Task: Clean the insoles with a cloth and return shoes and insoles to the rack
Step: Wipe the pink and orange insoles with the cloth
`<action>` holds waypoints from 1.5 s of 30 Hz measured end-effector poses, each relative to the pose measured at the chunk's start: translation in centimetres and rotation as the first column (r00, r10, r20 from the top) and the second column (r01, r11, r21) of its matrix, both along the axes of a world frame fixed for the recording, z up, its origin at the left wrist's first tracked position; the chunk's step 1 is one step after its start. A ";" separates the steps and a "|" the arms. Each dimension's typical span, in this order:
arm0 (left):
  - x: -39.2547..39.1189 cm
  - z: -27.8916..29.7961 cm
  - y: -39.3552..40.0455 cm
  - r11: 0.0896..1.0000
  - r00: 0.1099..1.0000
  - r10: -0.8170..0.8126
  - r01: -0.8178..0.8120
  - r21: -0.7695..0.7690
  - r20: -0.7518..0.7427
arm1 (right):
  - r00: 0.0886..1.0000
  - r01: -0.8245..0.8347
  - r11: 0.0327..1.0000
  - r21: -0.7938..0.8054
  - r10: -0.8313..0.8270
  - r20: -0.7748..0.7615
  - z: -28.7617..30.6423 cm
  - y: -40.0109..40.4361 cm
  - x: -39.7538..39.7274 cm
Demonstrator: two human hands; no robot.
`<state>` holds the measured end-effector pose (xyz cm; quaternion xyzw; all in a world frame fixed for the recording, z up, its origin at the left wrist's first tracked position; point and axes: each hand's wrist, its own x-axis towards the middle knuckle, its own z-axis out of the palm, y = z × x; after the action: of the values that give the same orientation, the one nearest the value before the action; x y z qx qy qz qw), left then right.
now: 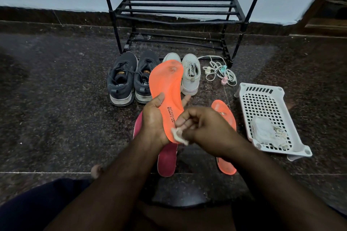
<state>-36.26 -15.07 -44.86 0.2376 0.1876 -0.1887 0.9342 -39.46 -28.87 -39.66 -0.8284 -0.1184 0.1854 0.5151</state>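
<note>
Your left hand (153, 120) grips the orange insole (166, 92) round its heel end, thumb across the printed face and fingers behind, so the surface faces you and stays braced against the wipe. Your right hand (202, 124) has its fingers curled in, pinching a small white cloth (178, 135) against the heel edge of that insole, just beside your left palm; that looks like the spot being rubbed now.

The insole's long axis runs up and away from your hands, heel low at your left wrist, toe pointing toward the black rack (178, 17) beyond. It bows slightly, the toe leaning to the right.

Under your left hand a pink insole (167, 161) lies on the floor; under and beyond your right forearm lies a second orange insole (225, 165), both roughly lengthwise away from you. Past the held toe stand the dark shoes (129, 78) and white shoes (189, 75), toes to the rack, presumably lined up to go back. Right of your right hand sits a white basket (266, 103) with more cloth inside, within easy reach.
</note>
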 end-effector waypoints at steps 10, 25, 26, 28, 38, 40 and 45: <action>-0.2 -0.1 -0.4 0.999 0.999 -0.045 0.045 0.015 0.030 | 0.911 0.210 0.978 0.003 -0.196 0.363 -0.3 -1.2 1.6; -0.3 0.0 -0.2 0.999 1.000 -0.020 0.019 0.046 0.019 | 0.896 0.046 0.954 -0.298 0.093 0.435 -2.2 0.8 0.2; -0.2 -0.1 -0.2 0.999 1.000 -0.024 0.023 0.036 0.012 | 0.889 0.063 0.963 -0.263 0.066 0.454 -2.1 0.7 0.2; -0.3 -0.1 -0.3 0.998 0.998 -0.057 0.057 0.018 -0.009 | 0.840 0.147 0.972 -0.186 -0.024 0.541 -1.9 0.7 0.5; 0.0 -0.6 -0.2 0.999 0.999 -0.031 0.030 0.024 0.042 | 0.935 -0.061 0.949 -0.309 0.163 0.316 -1.0 0.1 0.6; 0.2 -0.7 0.0 0.999 0.997 -0.041 0.041 0.013 0.071 | 0.971 -0.002 0.993 -0.121 0.030 0.236 -0.9 -0.8 1.0; 0.0 -0.7 0.2 0.999 0.995 -0.051 0.052 -0.010 0.084 | 0.918 0.135 0.982 -0.129 -0.075 0.389 -1.4 -0.9 1.9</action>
<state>-36.24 -14.90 -45.54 0.2446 0.1410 -0.2037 0.9374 -37.59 -29.80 -41.04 -0.8909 -0.1572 0.0008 0.4261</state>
